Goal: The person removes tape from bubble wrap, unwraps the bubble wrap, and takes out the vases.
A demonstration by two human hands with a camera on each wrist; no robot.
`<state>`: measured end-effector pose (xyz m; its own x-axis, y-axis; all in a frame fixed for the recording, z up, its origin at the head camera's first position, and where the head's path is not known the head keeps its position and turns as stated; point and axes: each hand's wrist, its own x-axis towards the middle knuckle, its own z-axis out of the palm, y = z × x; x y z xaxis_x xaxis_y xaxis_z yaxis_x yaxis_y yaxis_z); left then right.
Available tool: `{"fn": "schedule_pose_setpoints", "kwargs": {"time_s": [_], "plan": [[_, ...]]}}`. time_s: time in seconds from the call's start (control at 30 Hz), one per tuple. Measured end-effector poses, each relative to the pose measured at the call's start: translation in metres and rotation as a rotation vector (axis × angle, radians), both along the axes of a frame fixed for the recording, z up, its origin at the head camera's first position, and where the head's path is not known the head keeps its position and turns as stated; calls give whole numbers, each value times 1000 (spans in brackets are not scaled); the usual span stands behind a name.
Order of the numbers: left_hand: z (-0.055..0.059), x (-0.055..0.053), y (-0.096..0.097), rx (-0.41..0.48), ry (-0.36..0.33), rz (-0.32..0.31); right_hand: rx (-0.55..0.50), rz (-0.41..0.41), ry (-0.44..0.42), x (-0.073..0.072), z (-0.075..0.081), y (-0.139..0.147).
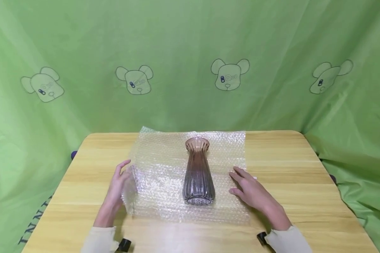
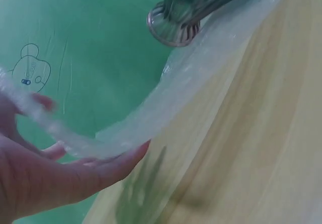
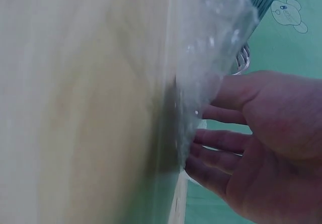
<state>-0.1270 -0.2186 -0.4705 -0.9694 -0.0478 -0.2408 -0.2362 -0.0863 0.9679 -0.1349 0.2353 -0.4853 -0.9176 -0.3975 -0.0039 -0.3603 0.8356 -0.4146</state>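
A ribbed glass vase (image 1: 198,172), pinkish at the flared mouth and smoky grey at the base, lies on its side on a sheet of bubble wrap (image 1: 161,175). Its mouth points toward the back. At the sheet's left edge, my left hand (image 1: 116,184) touches the raised wrap; in the left wrist view the bent edge (image 2: 121,138) passes over an extended digit. My right hand (image 1: 251,189) is at the right edge with relaxed, spread fingers. Seen from the right wrist, the fingers (image 3: 216,158) reach the wrap's edge (image 3: 201,73), and some fingertips are hidden behind it.
The wooden table (image 1: 304,182) extends beyond the sheet on both sides and in front. A green curtain (image 1: 183,102) printed with bear heads hangs behind and around the table. Small black devices (image 1: 124,245) sit at both wrists, by the light sleeves (image 1: 288,240).
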Motion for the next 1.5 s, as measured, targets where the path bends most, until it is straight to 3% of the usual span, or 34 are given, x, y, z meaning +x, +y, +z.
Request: {"fn": "schedule_pose_setpoints", "kwargs": {"time_s": [0.1, 0.4, 0.93, 1.2, 1.3, 1.5], "plan": [[-3, 0, -5, -87, -44, -38, -9, 2, 0, 0, 0, 6], [-18, 10, -14, -131, -38, -147, -9, 33, 21, 1, 2, 17], [-26, 21, -11, -67, -131, -187, -8, 48, 21, 8, 2, 28], [-22, 29, -9, -47, -109, -251, -3, 58, 41, 14, 3, 35], [-17, 32, -11, -101, -99, -276, -7, 59, 29, 15, 3, 35], [3, 33, -13, -442, 8, -324, -14, 56, 12, 15, 5, 33]]}}
